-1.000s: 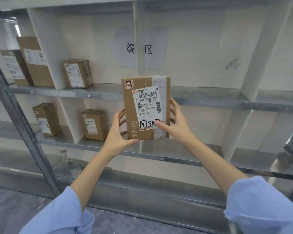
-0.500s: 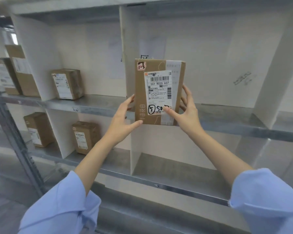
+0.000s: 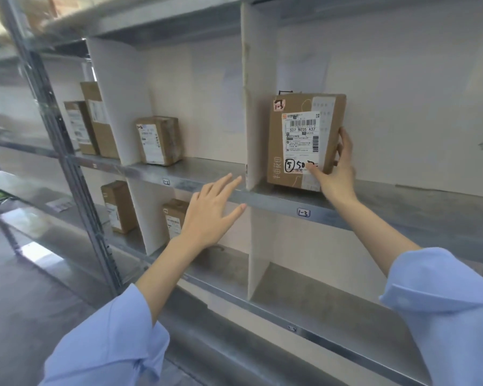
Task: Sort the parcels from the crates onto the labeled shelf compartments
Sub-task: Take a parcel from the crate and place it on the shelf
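Your right hand (image 3: 335,174) is on the cardboard parcel (image 3: 304,140), thumb pressed across the lower front of its shipping label and fingers wrapped around its right side, so that hand is clamped on the box. The parcel stands upright on the metal shelf (image 3: 374,199), just to the right of the white divider (image 3: 255,107), in the compartment whose edge tag reads 1-3 (image 3: 303,212). A small sticker at the parcel's top left corner also reads 1-3, and the label shows a barcode, the code 507 N705 A37 and a handwritten circled 5. Your left hand (image 3: 211,213) is off the parcel, fingers spread apart and holding nothing, hovering in front of the shelf edge just left of the divider. In the next compartment to the left, tagged 1-2 (image 3: 166,181), a taped brown box (image 3: 159,140) stands upright by itself. Further left, past another divider, 2 taller boxes (image 3: 91,121) lean side by side. On the shelf below, a box (image 3: 119,207) stands in the left compartment and another box (image 3: 175,218) sits partly hidden behind your left wrist. Both your sleeves are light blue.
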The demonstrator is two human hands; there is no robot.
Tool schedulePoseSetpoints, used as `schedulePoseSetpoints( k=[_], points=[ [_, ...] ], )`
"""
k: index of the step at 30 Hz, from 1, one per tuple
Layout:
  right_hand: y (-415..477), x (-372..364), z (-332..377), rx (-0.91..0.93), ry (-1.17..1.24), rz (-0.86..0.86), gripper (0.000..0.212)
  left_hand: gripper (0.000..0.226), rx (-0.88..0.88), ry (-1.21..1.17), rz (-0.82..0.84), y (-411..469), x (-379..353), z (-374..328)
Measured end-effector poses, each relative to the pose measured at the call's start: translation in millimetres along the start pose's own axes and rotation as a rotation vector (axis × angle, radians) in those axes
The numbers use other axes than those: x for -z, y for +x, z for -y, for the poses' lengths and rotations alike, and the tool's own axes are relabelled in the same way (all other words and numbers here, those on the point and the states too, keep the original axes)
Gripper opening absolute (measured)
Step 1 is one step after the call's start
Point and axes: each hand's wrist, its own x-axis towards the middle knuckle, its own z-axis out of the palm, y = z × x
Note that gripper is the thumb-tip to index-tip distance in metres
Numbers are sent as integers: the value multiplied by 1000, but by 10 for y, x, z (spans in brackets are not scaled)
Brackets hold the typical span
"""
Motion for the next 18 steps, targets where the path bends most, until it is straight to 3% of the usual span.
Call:
schedulePoseSetpoints(
  k=[11, 18],
  points=[
    [128, -16, -176, -53, -137, 14, 105, 75, -39, -24, 41, 60, -119, 63],
    [-187, 81, 33, -98, -294, -47, 88, 76, -146, -72, 47, 99, -85, 35]
  ],
)
